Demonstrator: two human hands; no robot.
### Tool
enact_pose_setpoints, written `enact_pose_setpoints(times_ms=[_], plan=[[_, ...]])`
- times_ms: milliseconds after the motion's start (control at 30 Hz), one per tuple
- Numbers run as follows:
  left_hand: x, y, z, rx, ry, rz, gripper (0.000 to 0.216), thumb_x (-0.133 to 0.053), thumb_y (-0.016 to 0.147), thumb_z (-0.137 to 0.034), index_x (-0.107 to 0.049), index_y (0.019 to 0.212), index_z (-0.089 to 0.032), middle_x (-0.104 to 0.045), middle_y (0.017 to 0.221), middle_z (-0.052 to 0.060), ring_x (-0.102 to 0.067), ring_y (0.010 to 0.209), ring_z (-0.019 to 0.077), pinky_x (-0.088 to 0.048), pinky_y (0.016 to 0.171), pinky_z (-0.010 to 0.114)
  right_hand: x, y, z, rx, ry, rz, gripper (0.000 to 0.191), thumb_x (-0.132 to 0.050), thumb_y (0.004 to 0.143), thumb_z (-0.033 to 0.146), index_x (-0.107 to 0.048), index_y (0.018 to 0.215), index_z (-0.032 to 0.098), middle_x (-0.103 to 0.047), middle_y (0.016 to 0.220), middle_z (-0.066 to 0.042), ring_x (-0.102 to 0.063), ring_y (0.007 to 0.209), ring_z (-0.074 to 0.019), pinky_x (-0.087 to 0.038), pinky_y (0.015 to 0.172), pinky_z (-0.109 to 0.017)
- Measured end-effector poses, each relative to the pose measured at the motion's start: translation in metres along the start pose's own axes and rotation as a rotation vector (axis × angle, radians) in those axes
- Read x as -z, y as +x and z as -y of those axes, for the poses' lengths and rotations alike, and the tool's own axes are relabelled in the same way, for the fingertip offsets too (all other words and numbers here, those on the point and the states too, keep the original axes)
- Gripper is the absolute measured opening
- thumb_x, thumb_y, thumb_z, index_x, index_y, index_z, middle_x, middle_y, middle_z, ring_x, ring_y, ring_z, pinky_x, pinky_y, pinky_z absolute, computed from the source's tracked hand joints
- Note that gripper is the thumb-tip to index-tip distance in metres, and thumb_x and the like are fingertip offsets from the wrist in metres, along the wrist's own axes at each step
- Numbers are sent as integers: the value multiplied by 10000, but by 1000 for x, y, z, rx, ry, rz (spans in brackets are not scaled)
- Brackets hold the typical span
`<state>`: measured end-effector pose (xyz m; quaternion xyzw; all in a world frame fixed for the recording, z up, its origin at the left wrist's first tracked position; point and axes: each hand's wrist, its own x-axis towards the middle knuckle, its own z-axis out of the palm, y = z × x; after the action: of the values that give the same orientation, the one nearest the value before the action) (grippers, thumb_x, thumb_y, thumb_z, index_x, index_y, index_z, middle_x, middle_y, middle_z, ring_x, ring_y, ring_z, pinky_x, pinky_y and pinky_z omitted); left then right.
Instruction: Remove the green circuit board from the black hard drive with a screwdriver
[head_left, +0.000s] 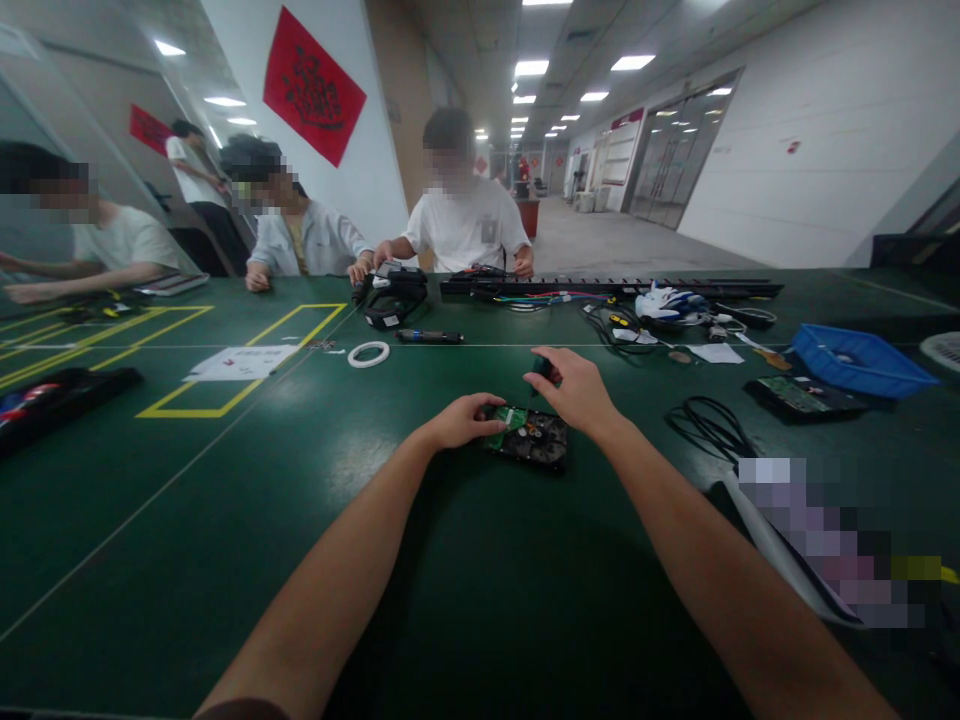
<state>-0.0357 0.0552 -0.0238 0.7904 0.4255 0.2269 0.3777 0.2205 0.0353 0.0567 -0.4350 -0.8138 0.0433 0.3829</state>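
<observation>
A hard drive (534,440) lies on the green table in front of me, its green circuit board and dark metal body facing up. My left hand (463,420) grips its left end, fingers at the far edge and thumb over the board. Just above the drive's far side, my right hand (568,385) is closed around a small dark screwdriver (541,368). Its handle shows between thumb and forefinger; its tip is hard to make out and seems apart from the drive.
To the right are a blue tray (862,360), a circuit board (806,397) and a coiled black cable (709,428). A white tape roll (368,354) and a dark cylindrical tool (430,337) lie ahead left. Across the table, a person (469,225) sits behind a long black strip (615,289).
</observation>
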Motion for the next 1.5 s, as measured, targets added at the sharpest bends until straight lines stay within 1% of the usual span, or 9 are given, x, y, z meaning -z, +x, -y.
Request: enact_pose_setpoints(times_ms=[100, 233, 333, 533, 867, 967, 1100, 1267, 1500], plan=[[0, 0, 0, 0, -2, -2, 658, -730, 831, -523, -584, 1379, -188, -547, 747, -21, -499, 630, 135, -363, 558, 251, 0, 0, -1, 16, -40, -20, 431, -623, 941, 445, -658, 1286, 189, -707, 1065, -113, -651, 922, -268, -514, 875, -430], [0, 0, 0, 3, 7, -6, 653, -727, 831, -535, -589, 1375, -200, -547, 745, -22, -498, 627, 134, -362, 563, 252, -3, -1, -1, 74, -58, -21, 452, -554, 980, 360, -589, 1385, 162, -686, 1199, -136, -655, 1003, -268, -518, 916, -419], [0, 0, 0, 13, 5, -9, 662, -728, 829, -537, -586, 1380, -198, -553, 739, -20, -497, 625, 136, -362, 569, 256, -7, -2, -4, 74, -75, -33, 498, -554, 977, 347, -545, 1432, 145, -671, 1269, -154, -655, 1055, -289, -520, 938, -439], [-1, 0, 1, 12, -9, -2, 676, -730, 830, -536, -574, 1391, -192, -549, 734, -23, -491, 617, 132, -361, 569, 254, -12, -3, -9, 107, -28, -65, 482, -567, 982, 367, -558, 1424, 175, -663, 1315, -130, -655, 1096, -280, -521, 968, -437], [1, -1, -1, 8, 21, -12, 674, -730, 826, -558, -591, 1381, -201, -568, 761, -10, -510, 640, 141, -381, 581, 258, -9, -4, -4, 65, -87, -67, 487, -514, 991, 319, -537, 1446, 145, -676, 1178, -156, -646, 1043, -295, -525, 938, -460], [0, -1, -2, 9, 7, -1, 677, -726, 831, -552, -582, 1388, -196, -572, 762, -9, -509, 635, 140, -379, 576, 258, -9, -3, -7, 79, -62, -57, 492, -525, 988, 338, -535, 1450, 169, -676, 1236, -151, -645, 1094, -305, -522, 963, -480], [0, -1, -2, 9, -10, -5, 666, -734, 826, -533, -592, 1377, -187, -571, 760, -8, -509, 636, 139, -386, 576, 256, -11, -2, -8, 142, -5, -39, 509, -531, 979, 319, -518, 1466, 172, -624, 1378, -142, -600, 1241, -296, -481, 1061, -480], [1, -1, -4, 12, -4, -6, 680, -740, 816, -542, -591, 1379, -191, -575, 773, -6, -524, 650, 144, -395, 584, 259, -14, -2, -7, 113, -28, -48, 556, -498, 969, 275, -461, 1502, 119, -617, 1383, -172, -589, 1266, -301, -471, 1083, -490], [1, -2, -5, 13, 19, -10, 663, -738, 824, -537, -598, 1373, -191, -581, 777, -2, -516, 641, 140, -384, 587, 259, -11, -1, -8, 94, -62, -68, 483, -520, 971, 301, -534, 1427, 142, -611, 1377, -169, -595, 1237, -310, -504, 1038, -493]])
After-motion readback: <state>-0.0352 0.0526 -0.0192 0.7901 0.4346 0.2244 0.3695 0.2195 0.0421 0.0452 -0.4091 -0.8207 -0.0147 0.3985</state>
